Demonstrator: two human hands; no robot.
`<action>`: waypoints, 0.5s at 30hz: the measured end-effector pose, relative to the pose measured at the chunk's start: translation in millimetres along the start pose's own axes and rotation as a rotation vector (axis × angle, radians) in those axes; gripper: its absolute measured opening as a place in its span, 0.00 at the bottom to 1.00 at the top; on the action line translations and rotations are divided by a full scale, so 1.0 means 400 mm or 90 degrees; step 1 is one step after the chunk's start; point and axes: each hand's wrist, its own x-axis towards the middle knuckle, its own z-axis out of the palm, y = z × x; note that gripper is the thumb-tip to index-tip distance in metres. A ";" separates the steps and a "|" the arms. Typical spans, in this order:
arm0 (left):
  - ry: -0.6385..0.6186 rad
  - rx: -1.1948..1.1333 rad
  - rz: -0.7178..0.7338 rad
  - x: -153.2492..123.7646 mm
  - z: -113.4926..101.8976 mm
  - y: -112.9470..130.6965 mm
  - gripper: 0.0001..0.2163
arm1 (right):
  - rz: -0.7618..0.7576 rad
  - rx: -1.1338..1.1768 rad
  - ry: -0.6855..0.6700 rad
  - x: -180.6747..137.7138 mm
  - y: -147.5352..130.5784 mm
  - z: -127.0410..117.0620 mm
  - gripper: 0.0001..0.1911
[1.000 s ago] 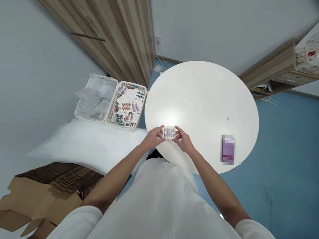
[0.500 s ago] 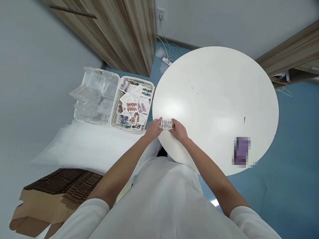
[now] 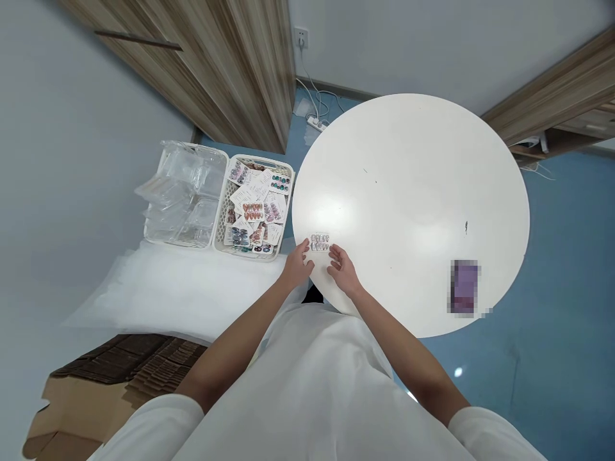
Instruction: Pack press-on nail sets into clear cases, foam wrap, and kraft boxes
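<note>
A small card of press-on nails (image 3: 319, 242), silvery pink and set in two rows, lies flat on the white round table (image 3: 408, 173) by its left edge. Just below the card's left side is my left hand (image 3: 298, 264), its fingers apart and holding nothing. On the other side, my right hand (image 3: 343, 267) is likewise open, fingers curved towards the card. Both hands look clear of the card, or nearly so.
Left of the table, a white basket (image 3: 218, 221) holds several nail cards, beside another basket with clear plastic packaging (image 3: 185, 192). White foam sheets (image 3: 168, 288) and folded cardboard boxes (image 3: 91, 397) lie nearer me. A blurred purple object (image 3: 464, 287) rests on the table's right.
Both hands have let go of the nail card and drawn back slightly towards me, their fingers opening. The card now lies on the table. The view has shifted a little.
</note>
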 end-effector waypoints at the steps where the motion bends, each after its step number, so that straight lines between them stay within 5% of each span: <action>1: -0.003 -0.012 -0.003 0.000 0.002 0.002 0.31 | 0.002 0.020 -0.003 -0.001 0.000 0.005 0.35; 15: 0.023 -0.049 -0.005 -0.012 0.007 -0.002 0.32 | 0.018 0.008 0.015 -0.018 -0.003 0.010 0.37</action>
